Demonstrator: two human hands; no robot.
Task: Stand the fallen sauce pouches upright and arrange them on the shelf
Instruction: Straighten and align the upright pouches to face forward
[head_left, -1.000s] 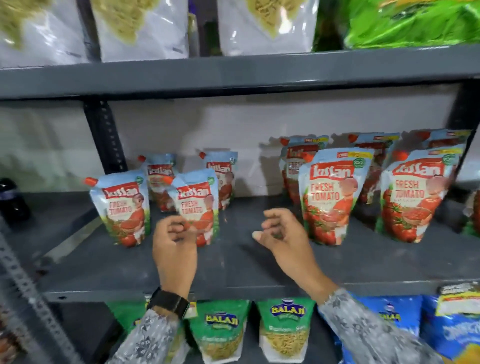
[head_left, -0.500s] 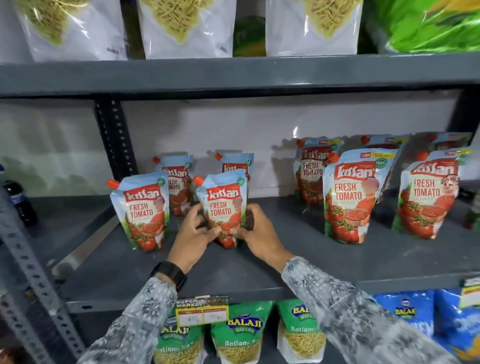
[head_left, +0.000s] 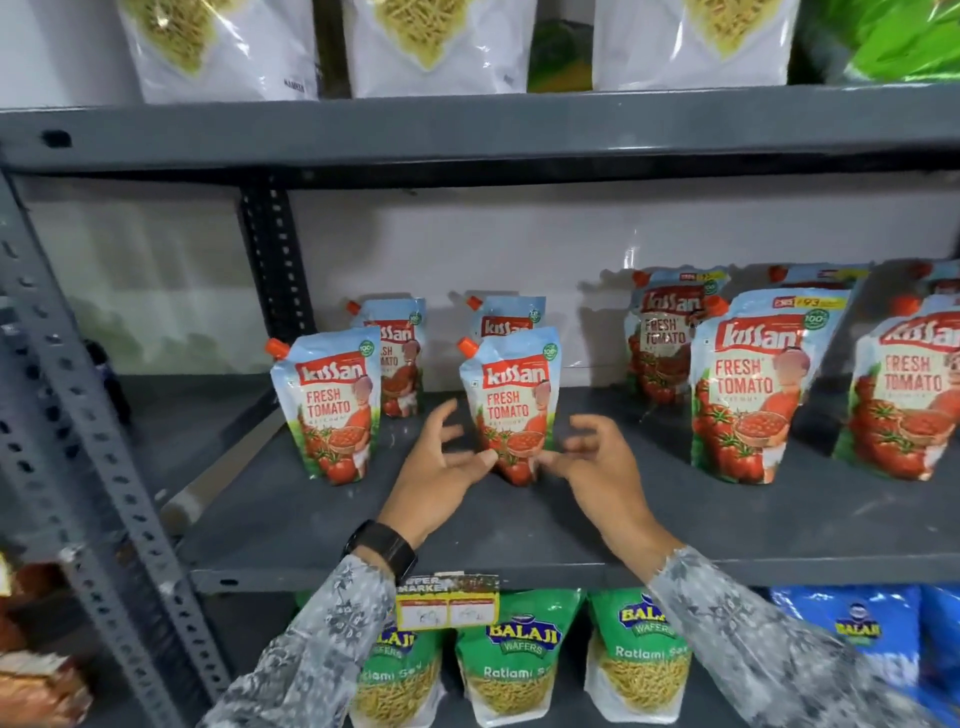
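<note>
Your left hand (head_left: 441, 467) and right hand (head_left: 597, 462), fingers spread, flank the upright blue-and-red plastic tomato-sauce pouch (head_left: 511, 405) mid-shelf, thumbs at its base

This was a shop, a small supermarket by its look. Grey slotted-steel shelves (head_left: 519, 525) carried rows of identical ketchup pouches (head_left: 511, 405) facing outward, with green snack bags (head_left: 519, 660) on the tier below and white bags (head_left: 441, 41) above. A price tag (head_left: 448, 603) marked "SUPER MARKET" was clipped to the shelf's front edge.
</note>
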